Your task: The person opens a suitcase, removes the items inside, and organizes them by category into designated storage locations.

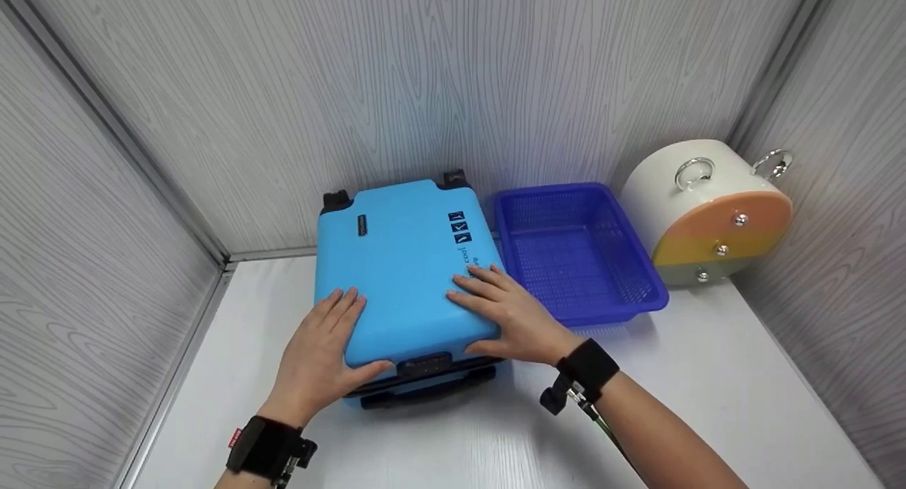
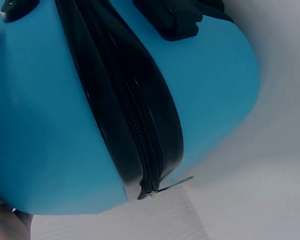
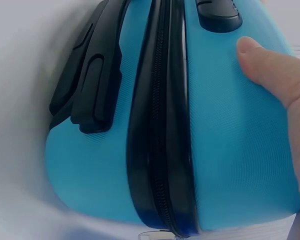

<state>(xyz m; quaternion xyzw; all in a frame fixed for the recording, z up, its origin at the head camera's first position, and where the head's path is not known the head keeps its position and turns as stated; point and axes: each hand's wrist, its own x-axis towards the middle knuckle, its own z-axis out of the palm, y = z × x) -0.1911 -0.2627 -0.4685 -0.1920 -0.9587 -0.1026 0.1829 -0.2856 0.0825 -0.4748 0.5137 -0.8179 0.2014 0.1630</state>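
Observation:
A bright blue hard-shell suitcase (image 1: 403,269) lies flat on the white table, its black wheels toward the back wall. My left hand (image 1: 318,354) rests on its near left corner with the fingers straight. On the near right corner lies my right hand (image 1: 506,315), fingers spread over the top and thumb along the near edge. A black zipper (image 2: 130,110) runs round the case's side, with a metal pull at one end in the left wrist view. The black carry handle (image 3: 97,75) and the dark lock (image 3: 219,15) show in the right wrist view.
Right of the suitcase stands a blue plastic basket (image 1: 566,262) with perforated walls. Beyond it, a white rounded box (image 1: 679,163) with an orange, yellow and green front and silver rings sits in the right corner. Grey wood-grain panels (image 1: 283,85) enclose the table.

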